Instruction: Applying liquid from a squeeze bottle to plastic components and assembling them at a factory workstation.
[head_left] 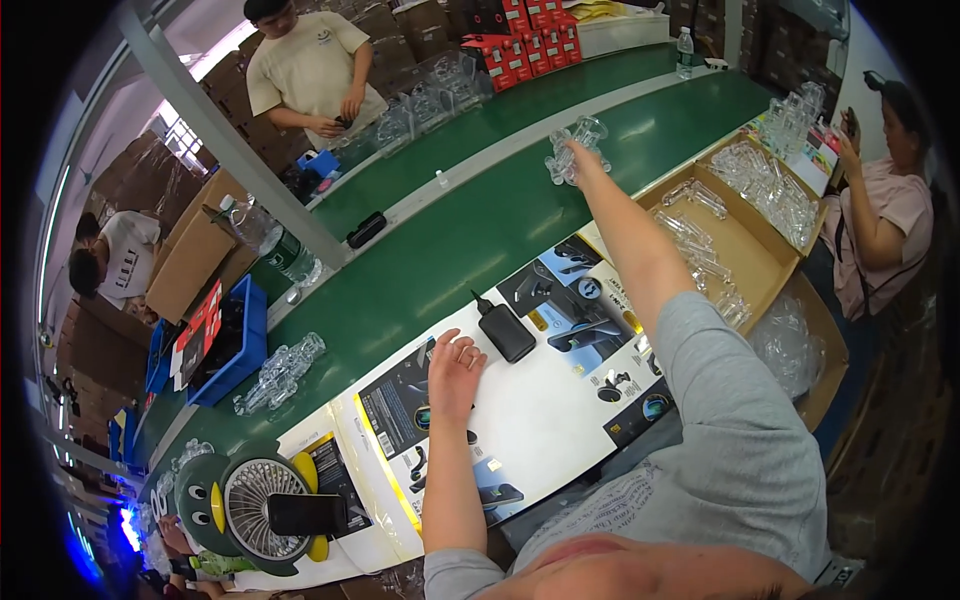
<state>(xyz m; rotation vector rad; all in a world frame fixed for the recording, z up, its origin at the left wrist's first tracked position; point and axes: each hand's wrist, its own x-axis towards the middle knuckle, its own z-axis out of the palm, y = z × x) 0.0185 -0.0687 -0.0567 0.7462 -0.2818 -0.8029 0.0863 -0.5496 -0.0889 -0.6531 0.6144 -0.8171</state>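
Your R hand (582,158) is closed round a bunch of clear plastic pcs (558,166) above the green surface (480,232), well fwd & R of your L hand (456,378), loosely curled, apparently empty; bunch's long axis: can't tell.

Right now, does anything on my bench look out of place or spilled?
One thing: the phone is in front of the penguin fan at your left, covering part of it, which may block the air. I see no obvious spill or damage.
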